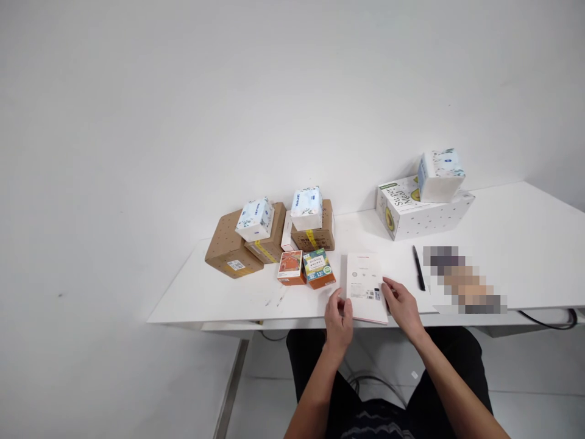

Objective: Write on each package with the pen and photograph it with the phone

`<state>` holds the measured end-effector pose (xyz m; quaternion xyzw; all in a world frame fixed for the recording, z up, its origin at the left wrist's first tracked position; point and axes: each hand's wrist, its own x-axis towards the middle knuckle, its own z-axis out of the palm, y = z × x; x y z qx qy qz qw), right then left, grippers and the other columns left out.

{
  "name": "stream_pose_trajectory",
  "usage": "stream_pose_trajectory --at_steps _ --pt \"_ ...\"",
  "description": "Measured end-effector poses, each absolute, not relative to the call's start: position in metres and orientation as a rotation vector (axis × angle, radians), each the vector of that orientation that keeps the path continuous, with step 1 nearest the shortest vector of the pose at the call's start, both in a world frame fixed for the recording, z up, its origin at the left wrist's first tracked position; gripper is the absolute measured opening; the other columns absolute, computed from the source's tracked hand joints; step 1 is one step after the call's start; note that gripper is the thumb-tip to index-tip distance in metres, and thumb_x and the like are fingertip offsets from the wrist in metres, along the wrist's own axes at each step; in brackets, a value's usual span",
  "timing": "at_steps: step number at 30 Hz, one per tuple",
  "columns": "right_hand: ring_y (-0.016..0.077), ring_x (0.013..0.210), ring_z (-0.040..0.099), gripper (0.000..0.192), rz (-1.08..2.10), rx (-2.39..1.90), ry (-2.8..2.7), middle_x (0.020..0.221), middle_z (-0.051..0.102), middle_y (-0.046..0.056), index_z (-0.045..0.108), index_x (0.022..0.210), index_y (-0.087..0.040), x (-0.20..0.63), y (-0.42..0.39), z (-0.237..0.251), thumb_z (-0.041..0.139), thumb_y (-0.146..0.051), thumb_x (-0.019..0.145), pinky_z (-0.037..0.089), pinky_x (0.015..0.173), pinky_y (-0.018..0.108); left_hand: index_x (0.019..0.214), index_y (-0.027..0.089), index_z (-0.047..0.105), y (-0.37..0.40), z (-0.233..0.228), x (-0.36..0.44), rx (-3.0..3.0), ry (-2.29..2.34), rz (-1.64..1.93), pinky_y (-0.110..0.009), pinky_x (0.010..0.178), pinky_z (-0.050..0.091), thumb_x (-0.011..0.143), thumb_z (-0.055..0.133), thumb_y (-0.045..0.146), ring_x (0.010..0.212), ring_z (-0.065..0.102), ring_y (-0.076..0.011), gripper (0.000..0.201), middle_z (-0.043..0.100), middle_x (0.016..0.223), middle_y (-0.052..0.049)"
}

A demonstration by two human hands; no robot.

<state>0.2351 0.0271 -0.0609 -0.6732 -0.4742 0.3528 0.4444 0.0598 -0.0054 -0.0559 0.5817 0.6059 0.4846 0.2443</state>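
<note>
Both hands frame the flat white box [365, 286] lying at the table's [219, 299] near edge; left hand [339, 320] half-curled against its left side, right hand [402, 306] open-fingered on its right edge. Best gripped evenly from both sides, I'd say; the black pen [418, 267] lies just right, the small orange cartons [305, 268] just left.

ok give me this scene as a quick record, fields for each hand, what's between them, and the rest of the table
left hand: left hand at the left edge of the white flat box, fingers touching it
right hand: right hand at the box's right edge, touching it
grip: box lies flat at the front edge of the white table, not lifted
nearby right: black pen
nearby left: two small colourful cartons
behind: brown cardboard boxes topped with tissue packs
far right: white avocado-print box, a tissue pack on top
</note>
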Motion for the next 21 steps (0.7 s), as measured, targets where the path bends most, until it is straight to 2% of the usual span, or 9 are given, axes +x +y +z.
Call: stream_pose_trajectory --at_steps 5,7,9,11,14,18,21 --pt "0.0229 0.074 0.065 0.056 0.865 -1.694 -1.238 0.098 0.071 0.014 0.067 0.109 -0.013 0.237 0.024 -0.058 0.048 -0.056 0.079 0.052 0.067 0.036 0.094 0.020 0.071 -0.003 -0.049 0.063 1.595 1.698 1.339 -0.044 0.087 0.047 0.087 0.053 0.035 0.090 0.058 -0.0243 0.024 0.068 0.088 -0.009" --pt "0.0237 0.075 0.065 0.055 0.853 -1.708 -1.254 0.095 0.072 0.013 0.067 0.109 -0.013 0.237 0.023 -0.058 0.046 -0.055 0.080 0.052 0.069 0.037 0.103 0.020 0.070 -0.007 -0.043 0.068 1.547 1.647 1.360 -0.043 0.091 0.047 0.086 0.055 0.032 0.098 0.057 -0.0244 0.025 0.066 0.098 -0.010" --pt "0.0239 0.076 0.066 0.052 0.847 -1.714 -1.283 0.091 0.073 0.011 0.067 0.109 -0.015 0.236 0.022 -0.058 0.045 -0.053 0.081 0.053 0.071 0.037 0.116 0.021 0.064 -0.012 -0.036 0.074 1.552 1.557 1.392 -0.041 0.096 0.046 0.084 0.058 0.030 0.108 0.055 -0.0242 0.034 0.061 0.111 -0.011" --pt "0.0231 0.073 0.066 0.050 0.838 -1.715 -1.328 0.086 0.073 0.009 0.067 0.108 -0.016 0.238 0.022 -0.056 0.045 -0.052 0.081 0.053 0.071 0.036 0.123 0.021 0.059 -0.015 -0.031 0.080 1.586 1.489 1.418 -0.040 0.097 0.046 0.082 0.060 0.027 0.111 0.054 -0.0243 0.041 0.059 0.116 -0.011" --pt "0.0230 0.073 0.064 0.047 0.764 -1.740 -1.379 0.093 0.070 0.012 0.068 0.106 -0.016 0.249 0.025 -0.046 0.045 -0.049 0.082 0.051 0.074 0.037 0.121 0.020 0.058 -0.015 -0.028 0.085 1.575 1.485 1.429 -0.037 0.088 0.051 0.081 0.059 0.023 0.108 0.055 -0.0241 0.040 0.059 0.114 -0.011" --pt "0.0323 0.095 0.060 0.052 0.350 -2.075 -1.472 0.115 0.055 0.022 0.062 0.121 -0.012 0.279 0.042 -0.026 0.038 -0.045 0.088 0.046 0.078 0.044 0.118 0.019 0.058 -0.013 -0.032 0.084 1.441 1.525 1.396 -0.029 0.070 0.052 0.081 0.057 0.023 0.104 0.057 -0.0232 0.037 0.059 0.116 -0.012" --pt "0.0363 0.095 0.059 0.054 0.342 -2.280 -1.524 0.113 0.050 0.025 0.054 0.131 -0.011 0.298 0.060 -0.018 0.039 -0.040 0.089 0.045 0.074 0.046 0.120 0.019 0.056 -0.014 -0.038 0.083 1.328 1.541 1.411 -0.029 0.071 0.052 0.079 0.061 0.024 0.100 0.060 -0.0225 0.042 0.059 0.119 -0.012"
